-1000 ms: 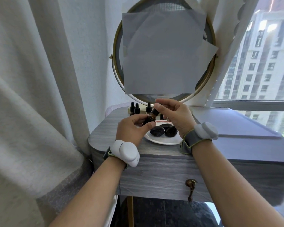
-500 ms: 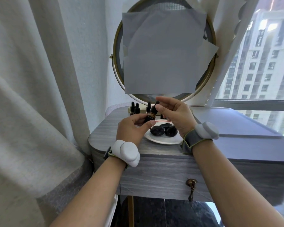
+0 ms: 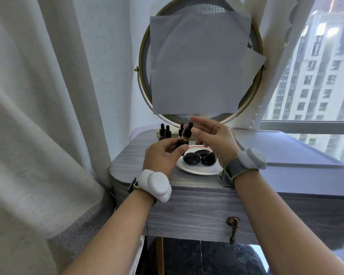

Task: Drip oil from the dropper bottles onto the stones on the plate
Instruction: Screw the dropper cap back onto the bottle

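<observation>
Amber glass dropper bottle point(image 3: 182, 140), black-capped, sits tilted in the left hand point(image 3: 163, 155), near-left of the white plate point(image 3: 197, 171) holding glossy black stones point(image 3: 192, 158). Right hand point(image 3: 214, 139) is loosely spread at the cap; contact unclear. Step: opening. Next: unscrew.

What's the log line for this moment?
left hand: holds dropper bottle | right hand: open, beside cap | cap: on bottle | stones: on plate | oil: none visibly dripping

Left hand point(image 3: 163, 155) grips dropper bottle point(image 3: 184, 138) (tilted); right hand point(image 3: 214, 139) beside it.
</observation>
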